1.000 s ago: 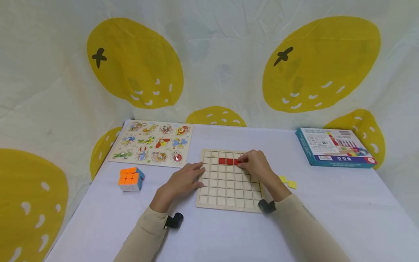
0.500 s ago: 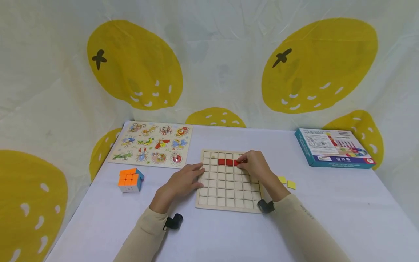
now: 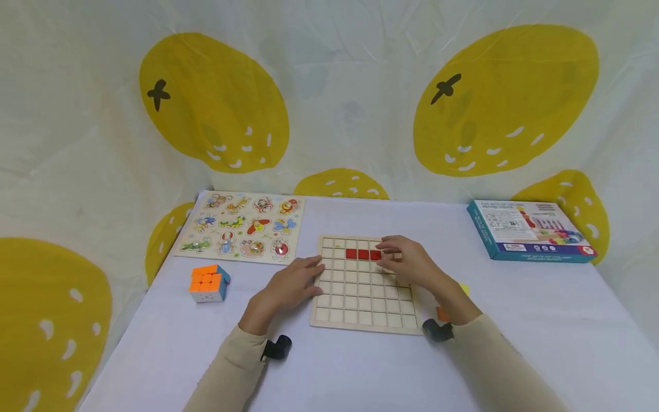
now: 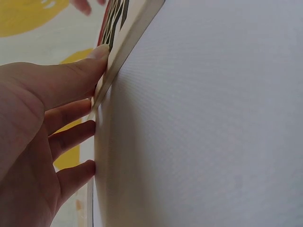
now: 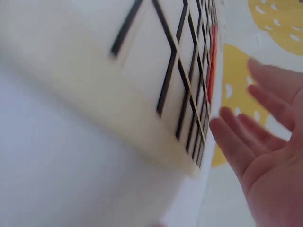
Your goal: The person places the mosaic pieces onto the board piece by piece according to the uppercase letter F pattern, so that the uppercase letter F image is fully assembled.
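A wooden grid board (image 3: 356, 286) lies flat on the white table. Three red square tiles (image 3: 363, 254) fill neighbouring cells in a row near its far edge. My left hand (image 3: 290, 284) rests at the board's left edge; in the left wrist view the thumb (image 4: 78, 78) touches the rim and the other fingers spread beside it. Over the board's far right part, my right hand (image 3: 409, 260) hovers by the rightmost red tile, thumb and fingers apart. Nothing shows between the fingers in the right wrist view, where the hand (image 5: 270, 146) is blurred.
A yellow tile (image 3: 465, 289) and an orange tile (image 3: 443, 313) lie partly hidden by my right wrist. An insect puzzle board (image 3: 242, 228) is at the back left, with an orange-topped puzzle cube (image 3: 208, 283) in front. A teal game box (image 3: 532, 232) stands back right.
My right hand has let go of the rightmost red tile and spread its fingers, shifting slightly right. An orange tile has come into view near that wrist. My left hand stays in place.
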{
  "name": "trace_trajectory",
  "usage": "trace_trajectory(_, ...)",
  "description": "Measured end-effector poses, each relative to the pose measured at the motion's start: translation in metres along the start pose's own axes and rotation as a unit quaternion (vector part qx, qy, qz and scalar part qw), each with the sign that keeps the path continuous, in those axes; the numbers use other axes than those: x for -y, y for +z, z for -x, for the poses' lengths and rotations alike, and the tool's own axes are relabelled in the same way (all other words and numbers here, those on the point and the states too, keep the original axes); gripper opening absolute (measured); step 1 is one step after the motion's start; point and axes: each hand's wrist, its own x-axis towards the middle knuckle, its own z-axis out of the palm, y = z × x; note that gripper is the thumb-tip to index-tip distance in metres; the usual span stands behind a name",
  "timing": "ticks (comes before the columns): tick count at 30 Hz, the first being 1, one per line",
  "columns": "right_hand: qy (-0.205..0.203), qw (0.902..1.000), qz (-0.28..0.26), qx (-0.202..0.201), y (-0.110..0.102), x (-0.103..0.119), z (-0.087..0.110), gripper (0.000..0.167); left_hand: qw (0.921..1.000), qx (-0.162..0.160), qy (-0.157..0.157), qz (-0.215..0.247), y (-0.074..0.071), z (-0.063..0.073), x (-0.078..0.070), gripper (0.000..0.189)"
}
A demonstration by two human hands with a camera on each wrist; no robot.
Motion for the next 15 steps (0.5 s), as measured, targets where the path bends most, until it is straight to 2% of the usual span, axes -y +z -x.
trace_trajectory(4,0.003,0.9998,-0.002,-0.018,-0.016,-0.004,0.017,0.049,1.0,-0.002,0.003,-0.006,0.001,0.0,0.001,0.062)
trace_trajectory(10,0.036,0.9977,0.035,-0.044,-0.046,-0.01,0.05,0.05,0.9998,0.003,-0.008,-0.018,0.001,-0.001,0.002,0.063)
trace_trajectory(15,0.06,0.9952,0.064,-0.042,-0.056,-0.017,0.072,0.052,0.9999,0.001,-0.005,-0.01,0.001,-0.002,0.0,0.062)
